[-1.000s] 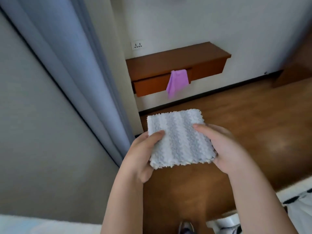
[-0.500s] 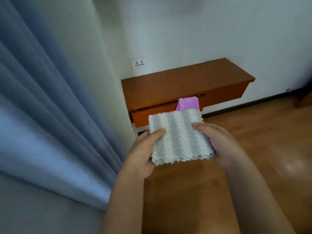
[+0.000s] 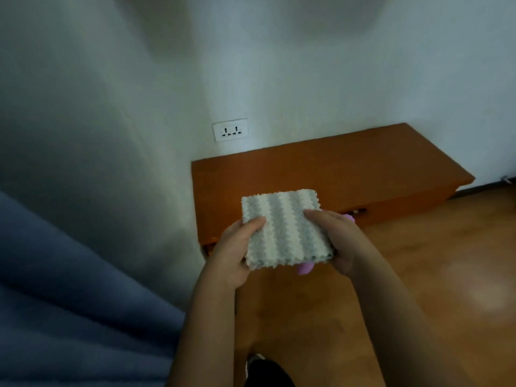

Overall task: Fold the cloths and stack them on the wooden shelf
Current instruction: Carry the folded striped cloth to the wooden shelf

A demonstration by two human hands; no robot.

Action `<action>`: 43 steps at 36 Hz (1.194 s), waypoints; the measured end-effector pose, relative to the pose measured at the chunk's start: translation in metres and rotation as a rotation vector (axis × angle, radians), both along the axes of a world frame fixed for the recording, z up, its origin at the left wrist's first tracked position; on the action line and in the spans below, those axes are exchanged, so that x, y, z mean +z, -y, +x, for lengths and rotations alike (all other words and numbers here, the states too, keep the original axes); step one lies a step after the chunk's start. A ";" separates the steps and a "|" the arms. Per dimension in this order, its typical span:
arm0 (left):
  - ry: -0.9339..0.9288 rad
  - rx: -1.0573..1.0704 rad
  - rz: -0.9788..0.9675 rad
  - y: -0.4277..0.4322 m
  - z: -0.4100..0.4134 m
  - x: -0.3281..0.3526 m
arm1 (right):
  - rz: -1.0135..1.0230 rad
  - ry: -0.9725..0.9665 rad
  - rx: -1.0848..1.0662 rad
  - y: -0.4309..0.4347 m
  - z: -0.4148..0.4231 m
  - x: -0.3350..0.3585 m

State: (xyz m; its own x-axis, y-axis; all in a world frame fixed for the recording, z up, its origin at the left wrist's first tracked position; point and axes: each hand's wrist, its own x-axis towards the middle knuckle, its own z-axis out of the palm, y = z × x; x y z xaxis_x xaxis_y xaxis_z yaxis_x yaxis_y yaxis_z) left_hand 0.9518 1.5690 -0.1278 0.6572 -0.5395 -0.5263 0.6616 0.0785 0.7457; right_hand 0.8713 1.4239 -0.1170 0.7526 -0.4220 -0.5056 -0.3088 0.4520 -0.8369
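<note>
Head view, looking down and forward. I see a folded cloth [image 3: 284, 227], thick and nubbly with alternating grey and white stripes, held flat between both hands. The left hand [image 3: 237, 252] grips its left edge with the thumb laid across the top. The right hand [image 3: 340, 241] grips the right edge the same way. The fingers of both hands pass under the cloth and are hidden by it, so I can read the grip only from the thumbs and knuckles.

The cloth sits in front of the left half of the wooden shelf [image 3: 349, 169] and covers part of its front edge. I cannot tell whether it touches the shelf or is held clear of it. The shelf top shows as a bare orange-brown slab against the wall [image 3: 307, 65]. A dark slot in the shelf's front face is visible just right of the right hand, too blurred to read.

A purple cloth [image 3: 304, 268] is almost wholly hidden. One small patch shows below the near edge of the striped cloth and another sliver beside the right knuckles. How it is attached cannot be seen.

A wall socket [image 3: 229, 129] sits above the shelf's left end. A blue curtain [image 3: 69, 303] fills the lower left and is cut off by the frame. The wooden floor [image 3: 432, 289] extends to the right. Both forearms are cut off at the bottom edge, where a dark shape between them is too indistinct to identify.
</note>
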 end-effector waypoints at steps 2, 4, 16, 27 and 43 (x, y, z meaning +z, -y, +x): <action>0.006 0.012 0.017 0.013 0.024 -0.006 | -0.028 -0.012 0.003 0.013 0.026 -0.005; 0.012 0.006 0.029 0.026 0.047 -0.010 | -0.044 -0.015 0.011 0.025 0.051 -0.012; -0.041 0.001 0.237 0.074 0.147 -0.061 | -0.053 -0.151 0.145 0.078 0.160 -0.063; 0.037 0.015 0.480 0.102 0.203 -0.114 | -0.284 -0.296 0.307 0.104 0.236 -0.122; 0.189 0.054 0.688 0.114 0.217 -0.148 | -0.554 -0.417 0.386 0.110 0.262 -0.160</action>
